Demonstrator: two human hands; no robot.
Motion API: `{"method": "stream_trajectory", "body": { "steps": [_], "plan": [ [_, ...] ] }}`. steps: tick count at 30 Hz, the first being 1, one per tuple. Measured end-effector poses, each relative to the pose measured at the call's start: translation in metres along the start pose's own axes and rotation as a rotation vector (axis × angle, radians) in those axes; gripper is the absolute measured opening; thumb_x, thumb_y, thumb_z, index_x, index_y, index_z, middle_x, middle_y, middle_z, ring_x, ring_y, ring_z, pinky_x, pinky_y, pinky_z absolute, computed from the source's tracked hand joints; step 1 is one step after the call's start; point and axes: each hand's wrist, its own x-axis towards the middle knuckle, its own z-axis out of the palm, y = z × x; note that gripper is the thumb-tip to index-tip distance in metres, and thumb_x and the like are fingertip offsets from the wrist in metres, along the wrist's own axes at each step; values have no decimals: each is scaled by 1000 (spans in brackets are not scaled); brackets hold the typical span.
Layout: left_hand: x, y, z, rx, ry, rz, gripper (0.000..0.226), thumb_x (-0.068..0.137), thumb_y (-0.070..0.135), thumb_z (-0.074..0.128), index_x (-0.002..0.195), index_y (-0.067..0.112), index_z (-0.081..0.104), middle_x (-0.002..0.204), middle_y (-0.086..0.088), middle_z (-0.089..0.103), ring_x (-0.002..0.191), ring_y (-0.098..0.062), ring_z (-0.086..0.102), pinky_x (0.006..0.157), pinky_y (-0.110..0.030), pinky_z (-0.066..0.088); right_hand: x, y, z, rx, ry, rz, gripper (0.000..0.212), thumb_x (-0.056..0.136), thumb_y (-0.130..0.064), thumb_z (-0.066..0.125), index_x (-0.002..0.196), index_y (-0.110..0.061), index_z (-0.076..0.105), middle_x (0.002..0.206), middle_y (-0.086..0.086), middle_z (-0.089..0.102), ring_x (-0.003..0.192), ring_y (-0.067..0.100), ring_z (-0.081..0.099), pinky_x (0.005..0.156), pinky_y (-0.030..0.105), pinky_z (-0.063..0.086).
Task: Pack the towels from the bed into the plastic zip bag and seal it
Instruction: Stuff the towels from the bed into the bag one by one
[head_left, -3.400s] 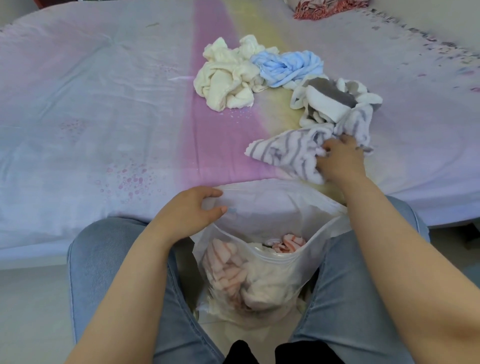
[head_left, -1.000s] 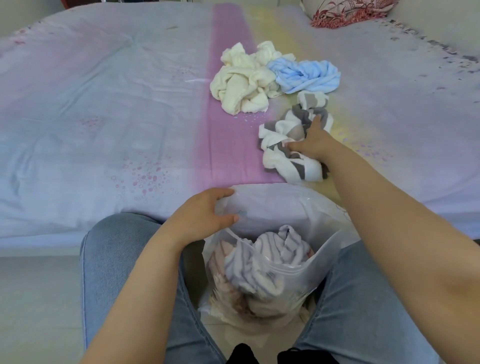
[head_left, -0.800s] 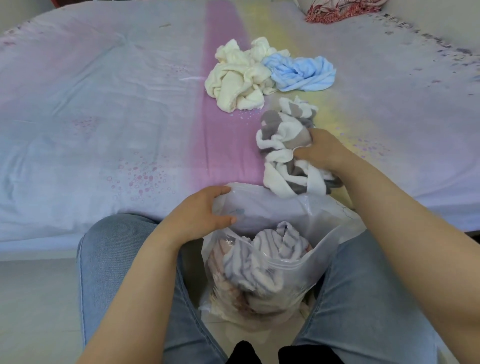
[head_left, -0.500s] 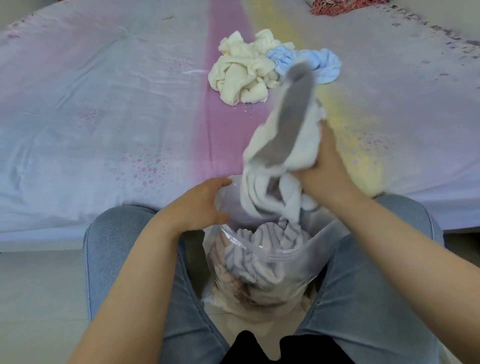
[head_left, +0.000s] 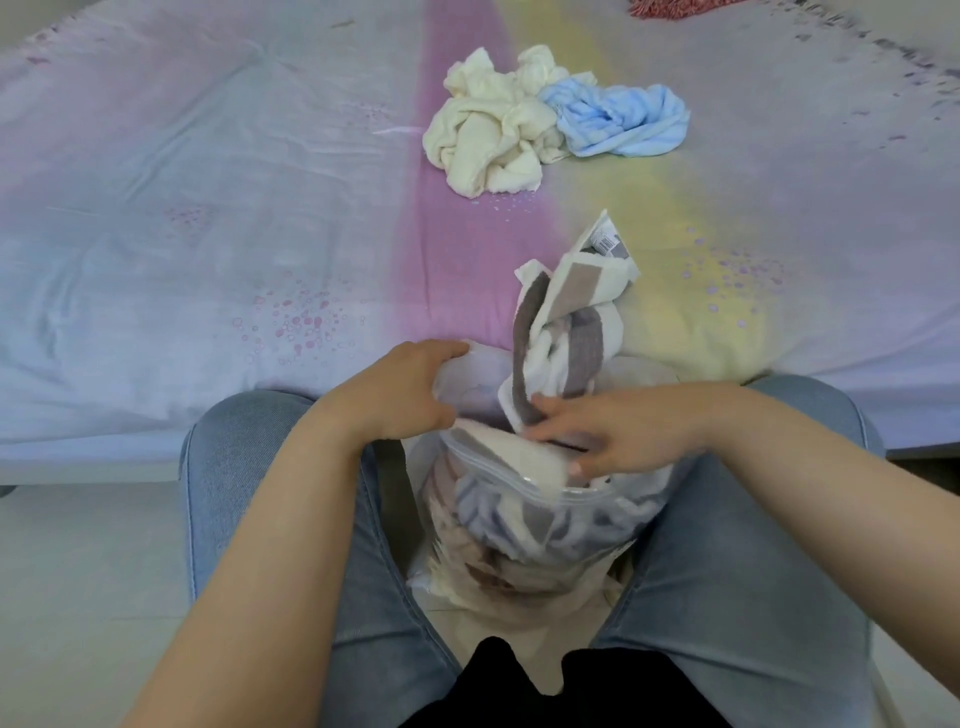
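While your left hand (head_left: 400, 395) grips the bag (head_left: 524, 525) rim between your knees, your right hand (head_left: 613, 431) presses the grey-striped towel (head_left: 566, 332) into its mouth, fingers straight. Beyond the bag, cream towel (head_left: 488, 140) and blue towel (head_left: 623, 119) lie touching on the bed (head_left: 182, 208).

Grey-and-white striped towel (head_left: 566, 332), cream towel (head_left: 483, 140), pale blue towel (head_left: 623, 122), perhaps pinkish bedsheet (head_left: 208, 208)
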Motion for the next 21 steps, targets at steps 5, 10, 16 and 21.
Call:
{"method": "stream_trajectory", "body": {
  "steps": [5,10,16,21],
  "plan": [
    [-3,-4,4,-23,59,-4,74,83,16,66,147,25,32,151,4,35,136,-13,36,98,-19,29,6,5,-41,420,436,99,21,91,-27,55,108,-22,65,100,1,73,89,20,69,91,43,51],
    [-8,-5,5,-42,130,14,71,80,11,66,142,31,37,150,11,34,128,-10,40,102,-23,34,32,51,-79,317,704,405,115,66,-63,72,151,-23,6,157,10,20,141,30,28,110,44,32],
    [-13,-8,6,-38,239,-82,11,79,20,69,82,29,62,143,7,39,115,-16,53,97,-35,45,43,47,-73,404,803,203,25,78,-13,68,100,-12,57,103,9,58,89,24,54,62,26,42],
    [-19,-12,8,-74,201,-146,27,85,19,64,111,26,65,125,6,58,108,-11,54,86,-22,41,-15,-4,-57,577,905,-156,45,80,-10,69,114,-30,47,104,-10,57,87,7,57,76,21,47]
  ]
}}
